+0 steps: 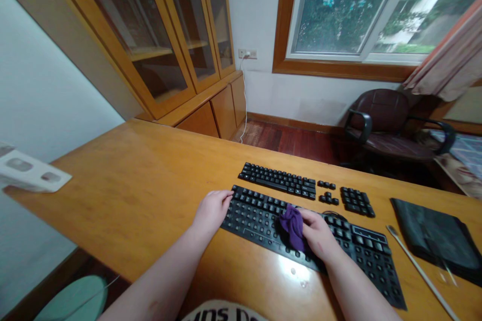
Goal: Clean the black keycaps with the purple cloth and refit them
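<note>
A black keyboard (259, 218) lies on the wooden desk (158, 165), most of its lower rows bare of keycaps. With its fingers closed on the keyboard's upper left edge, my left hand (214, 209) steadies that corner. My right hand (318, 233) grips a crumpled purple cloth (292, 225) that rests on the middle of the key area. Behind the keyboard, loose black keycaps (278, 179) are laid out in rows, with smaller groups of keycaps (357, 201) to their right. The cloth and right forearm hide part of the keyboard.
A thin long-handled brush (417, 268) lies right of the keyboard, beside a folded black sheet (437, 235). A white box-like object (33, 170) stands at the desk's left end. Beyond the desk are a glass-door cabinet (161, 35) and a dark armchair (387, 125).
</note>
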The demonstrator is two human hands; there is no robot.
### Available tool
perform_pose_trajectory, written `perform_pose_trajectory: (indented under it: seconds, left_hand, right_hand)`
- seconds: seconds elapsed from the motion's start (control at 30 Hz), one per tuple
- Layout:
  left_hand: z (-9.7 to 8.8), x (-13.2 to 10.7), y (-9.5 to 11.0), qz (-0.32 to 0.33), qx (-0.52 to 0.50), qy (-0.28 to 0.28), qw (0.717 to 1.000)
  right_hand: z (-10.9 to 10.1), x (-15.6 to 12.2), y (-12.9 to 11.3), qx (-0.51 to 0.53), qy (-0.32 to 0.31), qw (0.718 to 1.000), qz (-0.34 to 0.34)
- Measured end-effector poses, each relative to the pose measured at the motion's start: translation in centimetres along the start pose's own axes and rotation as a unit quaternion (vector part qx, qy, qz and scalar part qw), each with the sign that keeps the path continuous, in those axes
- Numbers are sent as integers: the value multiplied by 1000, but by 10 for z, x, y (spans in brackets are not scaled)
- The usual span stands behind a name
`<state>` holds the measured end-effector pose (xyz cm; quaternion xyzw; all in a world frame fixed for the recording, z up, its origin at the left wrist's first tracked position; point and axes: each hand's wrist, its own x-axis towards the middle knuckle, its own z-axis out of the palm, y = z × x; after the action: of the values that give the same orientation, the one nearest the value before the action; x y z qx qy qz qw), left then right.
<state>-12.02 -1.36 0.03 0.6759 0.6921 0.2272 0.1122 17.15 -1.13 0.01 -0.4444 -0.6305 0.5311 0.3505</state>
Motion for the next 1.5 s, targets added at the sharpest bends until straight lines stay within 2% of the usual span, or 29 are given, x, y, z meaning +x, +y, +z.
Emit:
perform_pose_trajectory:
  seconds: [0.27, 0.63, 0.93, 1.23, 1.5]
  left_hand:
    - [-3, 1, -3, -9, 7, -3, 1000]
    - [-1, 4, -6, 36, 4, 2, 999]
    - [-6, 1, -4, 83, 76, 13, 994]
    - [-7, -1, 7, 84, 119, 10, 989]
    - [-1, 1, 5, 33, 102, -4, 994]
  right_hand:
    - [1, -1, -5, 8, 7, 1000, 0]
    - [0, 0, -4, 14, 0, 1000, -4]
    - [-1, 0, 1, 8, -5, 1000, -14]
    - [-1, 0, 0, 5, -6, 1000, -9]
    - [-1, 0, 0, 5, -8, 1000, -10]
